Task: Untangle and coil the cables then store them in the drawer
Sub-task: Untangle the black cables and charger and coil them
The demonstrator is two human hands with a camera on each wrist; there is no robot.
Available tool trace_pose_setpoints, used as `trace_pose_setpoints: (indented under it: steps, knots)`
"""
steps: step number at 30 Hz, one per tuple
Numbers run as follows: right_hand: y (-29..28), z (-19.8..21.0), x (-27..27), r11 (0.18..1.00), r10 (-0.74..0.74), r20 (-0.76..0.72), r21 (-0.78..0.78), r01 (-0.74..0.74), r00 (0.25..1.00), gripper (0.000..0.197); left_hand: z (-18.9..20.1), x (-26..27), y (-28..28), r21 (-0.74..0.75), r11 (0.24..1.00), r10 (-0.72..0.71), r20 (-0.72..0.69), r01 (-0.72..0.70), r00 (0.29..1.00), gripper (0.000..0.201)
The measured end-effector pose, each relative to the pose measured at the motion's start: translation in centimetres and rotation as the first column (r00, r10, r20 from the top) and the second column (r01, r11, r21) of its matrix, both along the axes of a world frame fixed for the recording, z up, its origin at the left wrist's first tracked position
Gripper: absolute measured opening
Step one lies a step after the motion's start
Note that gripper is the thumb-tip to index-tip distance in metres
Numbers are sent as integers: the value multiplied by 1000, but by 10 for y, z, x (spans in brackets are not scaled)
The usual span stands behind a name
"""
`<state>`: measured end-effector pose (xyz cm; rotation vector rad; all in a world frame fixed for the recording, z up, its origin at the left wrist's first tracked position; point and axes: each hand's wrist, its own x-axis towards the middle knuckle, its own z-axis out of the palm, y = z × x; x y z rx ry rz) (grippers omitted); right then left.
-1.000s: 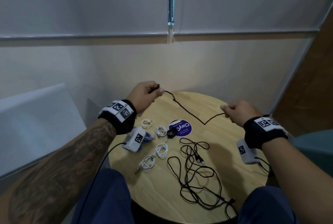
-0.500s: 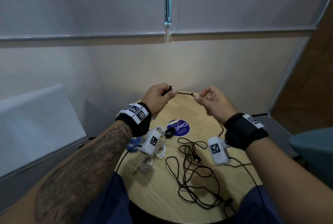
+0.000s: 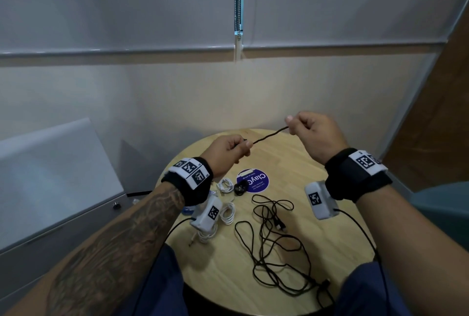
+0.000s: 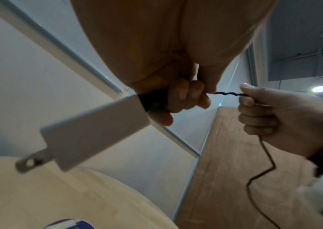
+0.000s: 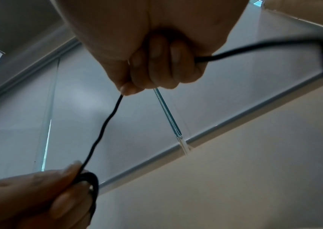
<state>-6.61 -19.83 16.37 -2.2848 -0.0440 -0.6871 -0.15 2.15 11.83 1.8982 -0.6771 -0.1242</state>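
Observation:
Above the round wooden table (image 3: pixel 291 168), both hands hold one black cable (image 3: pixel 269 135). My left hand (image 3: pixel 233 149) pinches its end, and a small black loop (image 5: pixel 90 181) shows in its fingers (image 4: pixel 188 96). My right hand (image 3: pixel 307 133) is a fist round the cable (image 5: pixel 105 127) a short way along, higher and to the right. The stretch between the hands is taut and kinked (image 4: pixel 229 93). The rest of the cable (image 4: pixel 262 164) drops from the right fist toward a tangled black heap (image 3: pixel 274 239) on the table.
Small coiled white cables (image 3: pixel 225 185) (image 3: pixel 227 215) lie under my left wrist, beside a small black object (image 3: pixel 239 187) and a purple sticker (image 3: pixel 252 180). A grey cabinet (image 3: pixel 63 188) with a lock (image 3: pixel 116 205) stands left. A blurred white block (image 4: pixel 96 131) with a metal tab shows by my left fingers.
My hands came together from a wide spread. My right hand has since drawn up and to the right, stretching a short length of cable, and my left hand has dropped lower.

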Motion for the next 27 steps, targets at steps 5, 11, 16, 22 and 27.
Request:
trace_pose_setpoints:
  steps: [5,11,16,22,27]
  knots:
    - [-1,1,11,989,-116,118,105,103,986,42,15,-30,-15,-190,962,-241,-271,194,932,39]
    - [14,-19,9,989,-29,70,145,18,997,37,61,-39,-30,-806,589,-621,-404,60,672,18]
    - [36,-42,-7,964,222,-169,187,-190,960,27,75,-5,-34,-882,399,-468,-431,-250,771,25]
    - [46,-35,-22,922,373,-279,220,-319,885,24,50,21,-36,-859,373,-227,-451,-350,863,19]
    - [41,-27,-23,840,446,-192,428,-334,874,14,33,24,-33,-817,480,-1,-366,-321,931,17]
